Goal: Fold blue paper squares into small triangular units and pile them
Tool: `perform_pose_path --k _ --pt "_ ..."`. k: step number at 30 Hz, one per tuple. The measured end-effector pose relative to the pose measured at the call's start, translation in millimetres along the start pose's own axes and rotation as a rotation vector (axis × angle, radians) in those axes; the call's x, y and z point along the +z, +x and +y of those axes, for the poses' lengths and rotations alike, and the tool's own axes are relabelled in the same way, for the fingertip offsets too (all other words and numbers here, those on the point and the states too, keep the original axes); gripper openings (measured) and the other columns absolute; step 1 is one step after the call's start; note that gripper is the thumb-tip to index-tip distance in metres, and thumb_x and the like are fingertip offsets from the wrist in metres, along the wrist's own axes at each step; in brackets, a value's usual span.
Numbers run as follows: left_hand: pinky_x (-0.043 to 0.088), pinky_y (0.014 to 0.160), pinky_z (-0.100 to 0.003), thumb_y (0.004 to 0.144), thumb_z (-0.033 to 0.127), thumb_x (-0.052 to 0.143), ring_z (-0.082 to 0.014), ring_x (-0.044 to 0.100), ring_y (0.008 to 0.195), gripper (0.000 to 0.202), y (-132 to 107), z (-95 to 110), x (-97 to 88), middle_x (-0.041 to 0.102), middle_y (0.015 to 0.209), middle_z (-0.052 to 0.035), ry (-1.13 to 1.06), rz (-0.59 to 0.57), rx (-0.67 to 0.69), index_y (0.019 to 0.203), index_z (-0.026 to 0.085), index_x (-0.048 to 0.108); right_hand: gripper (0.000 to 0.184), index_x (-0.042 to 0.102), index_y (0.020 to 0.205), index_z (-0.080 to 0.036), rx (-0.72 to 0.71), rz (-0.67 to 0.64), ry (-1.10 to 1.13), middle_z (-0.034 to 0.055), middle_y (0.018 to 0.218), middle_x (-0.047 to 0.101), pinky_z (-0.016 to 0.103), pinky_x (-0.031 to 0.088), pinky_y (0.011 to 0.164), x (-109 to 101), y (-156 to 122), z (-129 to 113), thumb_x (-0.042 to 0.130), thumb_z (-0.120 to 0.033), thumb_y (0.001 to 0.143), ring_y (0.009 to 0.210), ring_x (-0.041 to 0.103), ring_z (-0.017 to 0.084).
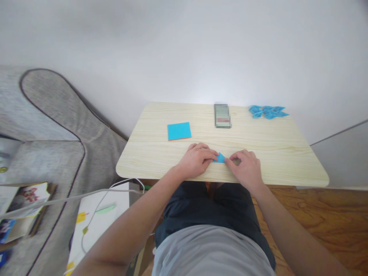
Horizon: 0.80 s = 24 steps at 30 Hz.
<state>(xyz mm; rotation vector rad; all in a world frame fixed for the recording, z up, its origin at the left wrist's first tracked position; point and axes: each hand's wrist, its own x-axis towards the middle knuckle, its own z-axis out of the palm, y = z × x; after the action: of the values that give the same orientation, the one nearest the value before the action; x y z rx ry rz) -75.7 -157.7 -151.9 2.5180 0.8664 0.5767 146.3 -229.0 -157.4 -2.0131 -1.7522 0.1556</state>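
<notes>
crease blue paper (220,157) slowly and evenly, held at one end by left hand (198,158), pinched opposite by right hand (245,167).

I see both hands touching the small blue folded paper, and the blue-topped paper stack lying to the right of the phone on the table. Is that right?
Not quite: the blue-topped paper stack lies to the left of the phone on the table, as the head view shows. The left hand and right hand do touch the small blue folded paper.
</notes>
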Motion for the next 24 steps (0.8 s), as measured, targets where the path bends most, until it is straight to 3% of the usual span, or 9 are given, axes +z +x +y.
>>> perform_pose_path --k 5,10,19,24 --pt "0.036 0.11 -0.044 0.095 0.019 0.057 -0.0204 0.056 0.119 0.021 1 1 -0.3 0.073 0.127 0.0083 -0.022 0.013 -0.015 0.102 0.031 0.074 0.032 0.068 0.08 -0.026 -0.019 0.063 -0.044 0.0052 0.094 0.067 0.038 0.032 0.077 5 -4 -3 0.072 -0.058 0.084 0.099 0.054 0.029" --pt "0.037 0.11 -0.045 0.094 0.019 0.058 -0.0215 0.057 0.119 0.019 1 2 -1.8 0.074 0.126 0.0056 -0.035 0.008 -0.021 0.101 0.029 0.073 0.029 0.07 0.088 -0.027 -0.064 0.053 0.015 0.0062 0.097 0.068 0.038 0.034 0.08 8 -5 0 0.069 -0.056 0.088 0.098 0.055 0.028" --pt "0.037 0.11 -0.045 0.097 0.02 0.053 -0.0215 0.056 0.12 0.032 -1 -1 0.4 0.073 0.128 0.0062 -0.005 0.003 0.013 0.11 0.036 0.077 0.016 0.073 0.096 -0.028 -0.121 -0.02 0.12 0.0047 0.097 0.07 0.039 0.039 0.085 2 -1 13 0.066 -0.042 0.093 0.096 0.058 0.026" --pt "0.038 0.108 -0.045 0.097 0.021 0.053 -0.0219 0.056 0.119 0.03 -1 0 1.6 0.074 0.126 0.0066 0.003 0.016 0.01 0.109 0.035 0.077 0.02 0.073 0.096 -0.027 -0.13 -0.005 0.079 0.0051 0.098 0.069 0.039 0.038 0.086 3 -3 9 0.06 -0.043 0.097 0.097 0.056 0.026"
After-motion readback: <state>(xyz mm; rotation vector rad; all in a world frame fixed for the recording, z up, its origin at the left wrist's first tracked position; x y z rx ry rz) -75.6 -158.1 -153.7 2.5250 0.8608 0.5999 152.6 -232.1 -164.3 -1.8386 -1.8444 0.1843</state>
